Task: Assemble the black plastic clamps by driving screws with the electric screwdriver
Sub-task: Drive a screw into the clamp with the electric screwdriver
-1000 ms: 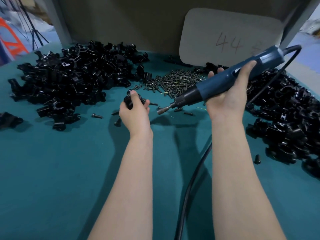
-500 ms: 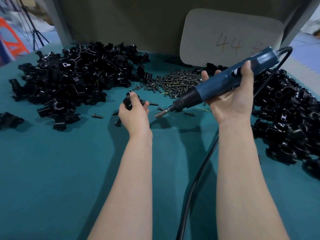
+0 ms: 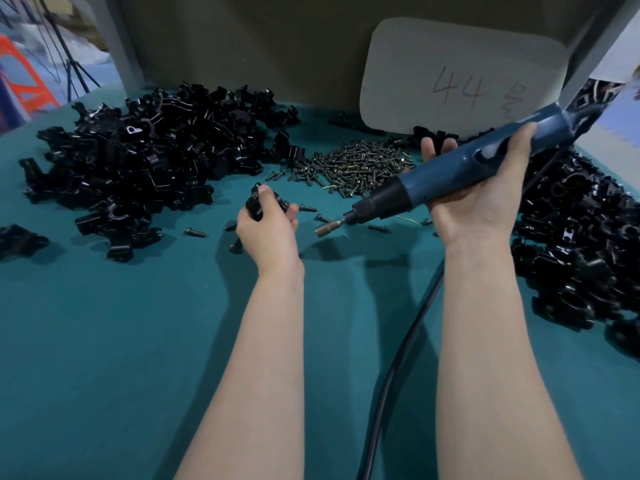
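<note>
Barely anything had shifted over the past second: our right hand (image 3: 478, 206) kept the electric screwdriver (image 3: 450, 174) slanted, and its bit (image 3: 325, 228) had dipped a touch lower. That hand's fingers (image 3: 429, 148) curled under the blue barrel, thumb laid over the top. Our left hand (image 3: 268, 233) gripped one black clamp (image 3: 258, 202), thumb pressed on it and the other fingers wrapped round. The bit hung just right of those fingers, apart from the clamp. Beyond them lay the screw pile (image 3: 360, 168). One clamp heap (image 3: 138, 161) sat to their left, and a second heap (image 3: 581, 244) sat right of the right hand. All rested on a teal table (image 3: 121, 341). A black cord (image 3: 391, 375) ran between our forearms, and a pale card (image 3: 450, 71) marked "44" stood at the back.
</note>
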